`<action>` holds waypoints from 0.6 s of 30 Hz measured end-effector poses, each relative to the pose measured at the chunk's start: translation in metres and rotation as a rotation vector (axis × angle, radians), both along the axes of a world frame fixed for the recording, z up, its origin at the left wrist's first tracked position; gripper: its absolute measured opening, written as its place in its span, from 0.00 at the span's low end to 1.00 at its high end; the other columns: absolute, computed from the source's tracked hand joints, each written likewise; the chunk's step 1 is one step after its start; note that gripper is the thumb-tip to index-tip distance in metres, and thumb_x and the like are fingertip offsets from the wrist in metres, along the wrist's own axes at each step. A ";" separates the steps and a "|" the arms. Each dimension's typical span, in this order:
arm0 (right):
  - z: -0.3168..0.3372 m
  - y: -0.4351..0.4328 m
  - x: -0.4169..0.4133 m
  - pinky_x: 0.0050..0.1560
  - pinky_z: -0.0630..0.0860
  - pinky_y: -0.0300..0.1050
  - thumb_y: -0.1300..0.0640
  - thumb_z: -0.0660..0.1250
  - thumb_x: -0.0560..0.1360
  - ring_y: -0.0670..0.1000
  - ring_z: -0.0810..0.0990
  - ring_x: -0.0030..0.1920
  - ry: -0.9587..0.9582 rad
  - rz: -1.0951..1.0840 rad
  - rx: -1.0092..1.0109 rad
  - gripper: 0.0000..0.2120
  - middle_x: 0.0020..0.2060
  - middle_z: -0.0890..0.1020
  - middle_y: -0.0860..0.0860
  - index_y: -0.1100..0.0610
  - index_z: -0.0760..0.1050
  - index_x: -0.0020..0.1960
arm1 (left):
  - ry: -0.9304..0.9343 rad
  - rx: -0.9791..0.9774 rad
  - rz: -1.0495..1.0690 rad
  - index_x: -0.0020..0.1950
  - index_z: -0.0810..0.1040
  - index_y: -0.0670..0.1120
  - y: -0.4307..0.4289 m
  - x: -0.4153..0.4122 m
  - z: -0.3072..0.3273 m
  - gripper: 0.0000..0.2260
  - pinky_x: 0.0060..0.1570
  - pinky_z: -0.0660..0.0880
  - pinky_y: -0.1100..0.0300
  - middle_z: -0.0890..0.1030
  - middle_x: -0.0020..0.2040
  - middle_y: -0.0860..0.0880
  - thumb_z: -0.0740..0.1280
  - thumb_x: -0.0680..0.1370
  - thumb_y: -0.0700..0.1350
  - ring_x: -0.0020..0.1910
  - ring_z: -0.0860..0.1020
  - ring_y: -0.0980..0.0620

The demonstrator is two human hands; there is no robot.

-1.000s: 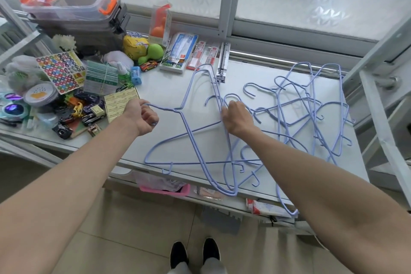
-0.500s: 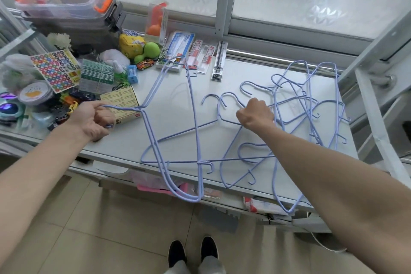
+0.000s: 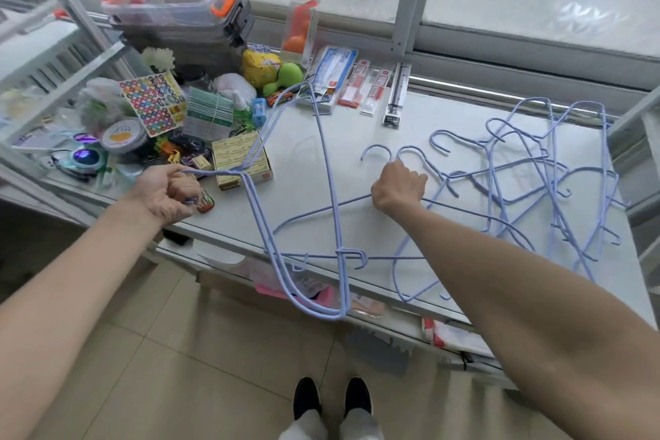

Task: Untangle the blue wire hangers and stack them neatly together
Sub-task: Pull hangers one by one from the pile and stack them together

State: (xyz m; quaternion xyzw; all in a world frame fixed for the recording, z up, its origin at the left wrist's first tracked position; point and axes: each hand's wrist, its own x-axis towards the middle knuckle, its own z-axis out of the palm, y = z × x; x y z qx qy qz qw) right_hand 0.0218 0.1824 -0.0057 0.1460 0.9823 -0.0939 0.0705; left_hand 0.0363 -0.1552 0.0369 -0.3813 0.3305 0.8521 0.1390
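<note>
My left hand [image 3: 170,192] is closed around the hooks of a small bunch of blue wire hangers [image 3: 330,168], held raised, their lower corner hanging past the front edge of the white table [image 3: 318,154]. In the middle of the table my right hand [image 3: 399,186] presses on the neck of other blue hangers lying flat [image 3: 410,154], whose hooks point away from me. A tangled pile of several blue hangers [image 3: 550,182] lies on the right part of the table.
Small clutter fills the table's left side: a sticker sheet [image 3: 153,102], a round tin [image 3: 123,135], a yellow box [image 3: 243,159], toy cars, packets and clear plastic bins [image 3: 171,7]. Metal frame bars stand at left and right. Frosted windows are behind.
My left hand has pulled its bunch of hangers further left, away from the flat ones. My right hand has shifted right along the flat hangers.
</note>
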 end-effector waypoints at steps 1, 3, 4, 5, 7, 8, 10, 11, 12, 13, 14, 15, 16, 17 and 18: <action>0.000 0.001 0.001 0.62 0.65 0.51 0.59 0.59 0.78 0.61 0.75 0.62 0.023 0.008 -0.028 0.16 0.60 0.78 0.58 0.62 0.69 0.64 | -0.008 0.006 -0.003 0.22 0.57 0.47 -0.002 0.000 0.000 0.27 0.16 0.50 0.67 0.57 0.16 0.52 0.55 0.82 0.44 0.12 0.55 0.55; 0.002 0.006 0.003 0.59 0.68 0.52 0.62 0.56 0.79 0.64 0.76 0.60 0.065 0.001 -0.129 0.16 0.60 0.77 0.61 0.64 0.66 0.65 | -0.015 0.008 -0.017 0.22 0.58 0.46 -0.004 0.000 0.000 0.27 0.16 0.51 0.67 0.57 0.16 0.52 0.55 0.82 0.44 0.12 0.55 0.55; 0.005 0.009 0.005 0.57 0.69 0.53 0.63 0.55 0.79 0.65 0.76 0.59 0.080 0.005 -0.172 0.15 0.59 0.76 0.62 0.65 0.65 0.64 | -0.016 0.010 -0.026 0.22 0.58 0.46 -0.003 0.000 0.000 0.27 0.16 0.51 0.67 0.57 0.16 0.52 0.55 0.82 0.44 0.12 0.55 0.55; 0.007 0.013 0.006 0.55 0.70 0.53 0.64 0.55 0.79 0.66 0.76 0.58 0.092 0.016 -0.201 0.14 0.59 0.76 0.64 0.65 0.66 0.64 | -0.018 0.015 -0.035 0.21 0.59 0.46 -0.002 -0.001 0.001 0.28 0.16 0.51 0.66 0.57 0.16 0.51 0.55 0.83 0.44 0.12 0.55 0.55; 0.012 0.021 0.008 0.52 0.70 0.52 0.66 0.54 0.78 0.67 0.76 0.57 0.106 0.048 -0.222 0.12 0.58 0.76 0.65 0.66 0.68 0.60 | -0.023 0.015 -0.052 0.21 0.60 0.45 0.000 -0.003 0.002 0.28 0.16 0.52 0.65 0.57 0.16 0.52 0.54 0.83 0.44 0.13 0.55 0.56; 0.015 0.026 0.008 0.50 0.69 0.51 0.66 0.54 0.78 0.66 0.76 0.56 0.111 0.064 -0.221 0.10 0.57 0.76 0.65 0.66 0.70 0.57 | -0.024 0.011 -0.067 0.21 0.60 0.46 0.002 -0.004 0.003 0.28 0.17 0.52 0.65 0.57 0.16 0.51 0.54 0.83 0.45 0.13 0.55 0.56; 0.020 0.036 0.006 0.46 0.67 0.49 0.67 0.54 0.76 0.67 0.77 0.55 0.115 0.072 -0.211 0.06 0.54 0.77 0.66 0.64 0.70 0.48 | -0.025 -0.002 -0.094 0.21 0.61 0.46 0.006 -0.006 0.005 0.29 0.17 0.52 0.65 0.56 0.17 0.51 0.53 0.83 0.46 0.14 0.53 0.56; 0.023 0.042 0.004 0.45 0.66 0.48 0.67 0.54 0.76 0.67 0.77 0.54 0.110 0.066 -0.205 0.05 0.54 0.77 0.66 0.63 0.69 0.46 | -0.025 -0.010 -0.100 0.22 0.61 0.46 0.009 -0.007 0.006 0.28 0.16 0.52 0.65 0.54 0.18 0.52 0.53 0.84 0.46 0.15 0.52 0.56; 0.025 0.048 0.002 0.44 0.66 0.48 0.67 0.54 0.76 0.68 0.77 0.53 0.105 0.059 -0.197 0.06 0.54 0.76 0.66 0.64 0.70 0.46 | -0.022 -0.014 -0.104 0.23 0.60 0.46 0.012 -0.007 0.006 0.27 0.16 0.52 0.65 0.53 0.19 0.53 0.53 0.84 0.46 0.15 0.51 0.56; 0.027 0.055 -0.002 0.45 0.67 0.49 0.67 0.54 0.76 0.68 0.77 0.53 0.104 0.052 -0.184 0.08 0.55 0.76 0.67 0.67 0.72 0.48 | -0.018 -0.014 -0.108 0.25 0.60 0.47 0.015 -0.008 0.006 0.25 0.15 0.52 0.65 0.54 0.19 0.53 0.53 0.84 0.46 0.15 0.51 0.56; 0.029 0.061 -0.005 0.46 0.68 0.50 0.67 0.54 0.76 0.68 0.77 0.53 0.106 0.043 -0.173 0.10 0.55 0.76 0.68 0.69 0.73 0.51 | -0.014 -0.011 -0.114 0.26 0.59 0.47 0.019 -0.008 0.005 0.24 0.15 0.52 0.65 0.53 0.19 0.53 0.53 0.83 0.46 0.15 0.51 0.56; 0.031 0.068 -0.008 0.47 0.70 0.51 0.68 0.54 0.75 0.68 0.77 0.54 0.111 0.036 -0.165 0.11 0.56 0.76 0.68 0.69 0.74 0.52 | -0.009 -0.006 -0.123 0.26 0.59 0.47 0.022 -0.009 0.004 0.24 0.15 0.52 0.65 0.52 0.20 0.53 0.53 0.83 0.46 0.16 0.49 0.56; 0.033 0.075 -0.011 0.48 0.71 0.51 0.68 0.55 0.75 0.68 0.77 0.54 0.119 0.033 -0.161 0.10 0.55 0.76 0.67 0.67 0.74 0.50 | -0.006 -0.002 -0.132 0.24 0.59 0.47 0.025 -0.010 0.001 0.26 0.16 0.52 0.65 0.50 0.23 0.54 0.53 0.83 0.46 0.19 0.47 0.57; 0.035 0.080 -0.013 0.47 0.71 0.51 0.68 0.55 0.74 0.67 0.78 0.53 0.122 0.032 -0.157 0.09 0.54 0.77 0.67 0.65 0.74 0.48 | -0.007 0.001 -0.139 0.22 0.60 0.46 0.028 -0.011 -0.002 0.28 0.16 0.51 0.65 0.49 0.26 0.55 0.52 0.83 0.45 0.22 0.47 0.58; 0.037 0.085 -0.015 0.45 0.70 0.49 0.68 0.56 0.74 0.67 0.78 0.52 0.120 0.032 -0.156 0.07 0.53 0.78 0.66 0.63 0.72 0.45 | -0.011 0.002 -0.145 0.21 0.59 0.45 0.030 -0.012 -0.005 0.29 0.16 0.51 0.65 0.49 0.26 0.55 0.52 0.83 0.45 0.24 0.47 0.59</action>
